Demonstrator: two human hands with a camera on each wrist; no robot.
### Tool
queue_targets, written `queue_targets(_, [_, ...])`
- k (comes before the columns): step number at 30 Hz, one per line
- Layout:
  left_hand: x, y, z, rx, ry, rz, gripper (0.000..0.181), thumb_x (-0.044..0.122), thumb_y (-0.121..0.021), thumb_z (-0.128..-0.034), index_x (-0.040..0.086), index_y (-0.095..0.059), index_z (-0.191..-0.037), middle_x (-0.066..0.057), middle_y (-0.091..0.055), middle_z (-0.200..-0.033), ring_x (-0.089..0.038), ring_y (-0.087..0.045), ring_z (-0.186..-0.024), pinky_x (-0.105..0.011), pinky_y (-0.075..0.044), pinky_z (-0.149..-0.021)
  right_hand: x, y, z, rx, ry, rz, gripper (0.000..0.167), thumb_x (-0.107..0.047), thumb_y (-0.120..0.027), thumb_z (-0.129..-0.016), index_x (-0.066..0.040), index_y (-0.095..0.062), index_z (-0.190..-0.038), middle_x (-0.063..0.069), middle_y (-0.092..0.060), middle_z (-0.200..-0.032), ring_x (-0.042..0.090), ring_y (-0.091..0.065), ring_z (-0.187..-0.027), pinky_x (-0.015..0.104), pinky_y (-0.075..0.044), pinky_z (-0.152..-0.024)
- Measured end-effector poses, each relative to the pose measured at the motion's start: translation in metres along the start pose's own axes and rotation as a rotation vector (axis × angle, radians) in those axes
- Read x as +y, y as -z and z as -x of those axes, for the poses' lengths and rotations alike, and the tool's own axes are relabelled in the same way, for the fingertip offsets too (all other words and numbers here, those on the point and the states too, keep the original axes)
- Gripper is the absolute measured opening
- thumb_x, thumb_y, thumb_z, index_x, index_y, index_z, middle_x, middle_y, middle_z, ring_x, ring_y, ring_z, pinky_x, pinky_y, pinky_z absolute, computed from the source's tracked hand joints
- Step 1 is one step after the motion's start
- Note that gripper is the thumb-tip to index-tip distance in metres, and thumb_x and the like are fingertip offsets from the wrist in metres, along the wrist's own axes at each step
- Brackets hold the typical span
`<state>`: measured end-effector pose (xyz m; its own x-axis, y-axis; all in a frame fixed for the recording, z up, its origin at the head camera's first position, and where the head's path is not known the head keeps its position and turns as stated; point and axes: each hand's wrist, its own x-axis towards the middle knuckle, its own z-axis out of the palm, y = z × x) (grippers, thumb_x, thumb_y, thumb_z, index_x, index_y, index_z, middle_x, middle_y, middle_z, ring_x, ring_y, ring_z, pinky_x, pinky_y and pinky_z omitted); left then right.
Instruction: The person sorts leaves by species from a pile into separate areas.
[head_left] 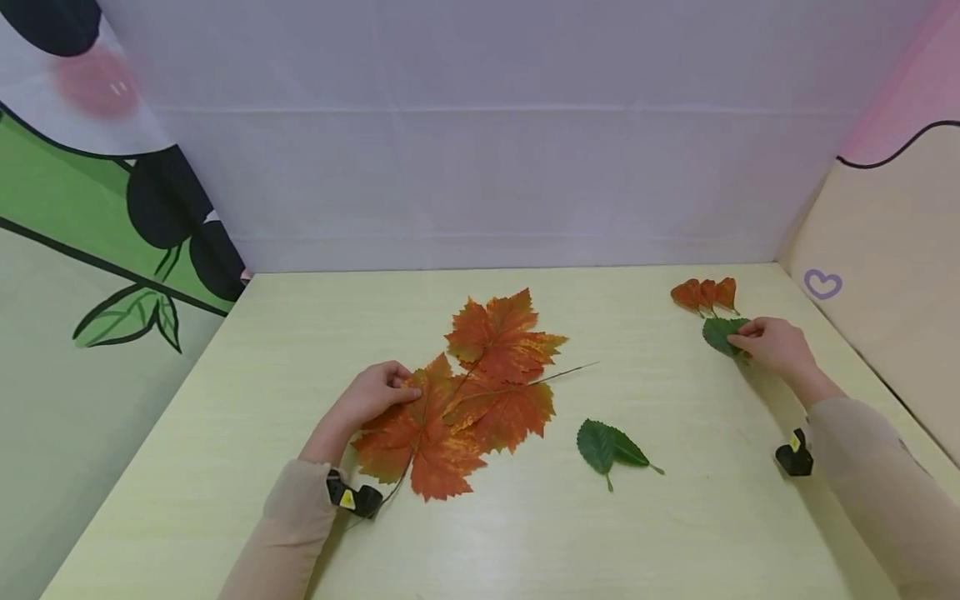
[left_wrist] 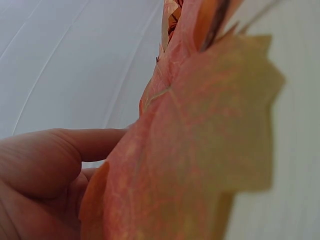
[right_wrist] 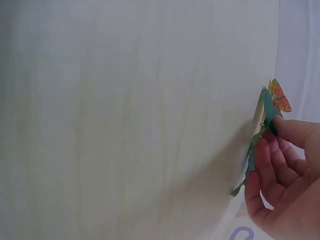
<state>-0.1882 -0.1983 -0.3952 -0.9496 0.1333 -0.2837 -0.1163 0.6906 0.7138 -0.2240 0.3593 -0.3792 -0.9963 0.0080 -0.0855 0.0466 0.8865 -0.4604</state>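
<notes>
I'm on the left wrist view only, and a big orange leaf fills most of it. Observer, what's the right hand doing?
Observer: The right hand is pinching at least one green leaf.
Operator: Anything lying close to it?
Observer: Three small orange leaves sit in a row just beyond it.
Operator: Are any other green ones lying loose?
Observer: Yes, two overlapping green leaves lie on the table, to the right of the large orange leaves.
</notes>
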Motion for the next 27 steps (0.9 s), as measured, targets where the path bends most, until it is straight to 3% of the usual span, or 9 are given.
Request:
queue_targets(6, [-0.001,-0.001,0.000,0.001,-0.007,-0.008,0.032,0.023,-0.065,-0.0835,0.000,-0.055,-0.104,-0.007,-0.054,-0.083,-0.018,-0.048,-0.071,-0.027,-0.040,-0.061,0.003,-0.001,0.000,0.021,-0.017,0.011,0.044,-0.033,-0.055,-0.089,0.010,-0.055,-0.099,0.026,-0.061,-0.091,0.035,-0.056,-0.079,0.037,-0.041,-0.063])
queue_targets(16, [-0.002,-0.001,0.000,0.000,-0.009,-0.004,0.031,0.023,-0.065,-0.0837,0.001,-0.056,-0.104,-0.007,-0.054,-0.082,-0.018,-0.048,-0.072,-0.027,-0.040,-0.062,0.000,-0.004,0.003,0.035,-0.034,-0.003,0.043,-0.034,-0.056,-0.087,0.007,-0.053,-0.099,0.023,-0.061,-0.090,0.030,-0.056,-0.075,0.028,-0.039,-0.057])
queue_targets(21, [-0.002,-0.001,-0.001,0.001,-0.010,-0.002,0.031,0.022,-0.065,-0.0836,0.001,-0.055,-0.104,-0.007,-0.054,-0.082,-0.018,-0.048,-0.072,-0.027,-0.040,-0.062,-0.017,-0.009,0.008,0.001,0.035,-0.023,0.039,-0.034,-0.059,-0.086,0.004,-0.056,-0.097,0.015,-0.062,-0.085,0.022,-0.055,-0.071,0.027,-0.040,-0.058])
queue_targets(27, [-0.003,-0.001,-0.001,0.000,-0.014,-0.002,0.032,0.022,-0.065,-0.0835,0.000,-0.055,-0.104,-0.007,-0.055,-0.084,-0.018,-0.048,-0.072,-0.027,-0.041,-0.062,-0.044,-0.017,0.021,-0.099,0.115,-0.052,0.037,-0.037,-0.061,-0.085,-0.002,-0.059,-0.095,0.009,-0.063,-0.084,0.016,-0.056,-0.071,0.028,-0.042,-0.061])
